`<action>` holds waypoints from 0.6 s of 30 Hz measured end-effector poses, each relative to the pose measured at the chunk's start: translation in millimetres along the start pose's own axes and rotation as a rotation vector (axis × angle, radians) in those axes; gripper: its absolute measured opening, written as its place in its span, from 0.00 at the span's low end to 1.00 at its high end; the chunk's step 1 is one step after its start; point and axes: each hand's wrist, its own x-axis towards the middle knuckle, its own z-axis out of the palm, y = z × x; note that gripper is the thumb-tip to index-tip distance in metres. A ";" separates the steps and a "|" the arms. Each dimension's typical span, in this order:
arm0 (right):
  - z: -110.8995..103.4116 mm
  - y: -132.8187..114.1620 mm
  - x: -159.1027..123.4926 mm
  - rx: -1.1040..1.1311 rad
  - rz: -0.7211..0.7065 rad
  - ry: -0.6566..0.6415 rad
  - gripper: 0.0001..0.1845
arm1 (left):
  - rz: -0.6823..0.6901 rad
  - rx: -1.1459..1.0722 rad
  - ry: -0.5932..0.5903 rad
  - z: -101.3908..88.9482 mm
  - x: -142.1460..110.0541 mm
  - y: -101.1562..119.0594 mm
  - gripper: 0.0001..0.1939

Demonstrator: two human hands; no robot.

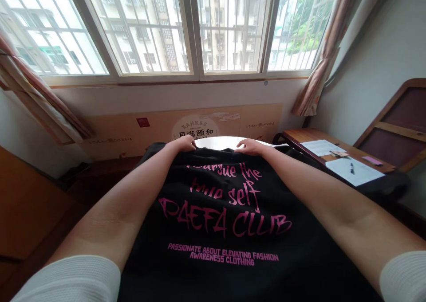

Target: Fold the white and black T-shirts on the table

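Garment, black (216, 241), one: pink lettering (218, 222) on its upper face; spread out before the person, a white tabletop (218, 141) showing just past its far edge.
Left hand (186, 143): clamped on that far edge.
Right hand (249, 147): pinching the same edge, apart from the left.
Papers, two (364, 173): on a wooden surface (302, 136) at right; pen (352, 168) on the nearer sheet.
Panel, beige, printed (111, 127): below the window (229, 27).

Head view, single: the camera is looking forward and down from the wearer's head, facing the barred window (195, 31); black garment (229, 224) is filling the near foreground; left hand (185, 143) and right hand (250, 147) are showing farther off.
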 end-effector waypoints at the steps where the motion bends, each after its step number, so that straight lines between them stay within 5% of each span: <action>1: -0.8 -0.3 -0.6 0.002 -0.020 -0.013 0.20 | -0.005 -0.006 0.046 -1.1 1.0 -0.8 0.15; 7: -5.2 -0.3 8.8 -0.019 0.024 0.023 0.07 | -0.065 -0.044 0.317 -12.7 12.9 -7.4 0.18; 13: -19.1 0.8 34.7 0.013 0.283 0.176 0.23 | -0.111 -0.033 0.300 -12.6 20.9 1.2 0.16; 18: 12.7 -17.1 36.1 0.025 0.307 0.117 0.38 | -0.080 0.004 0.172 15.7 13.3 12.6 0.26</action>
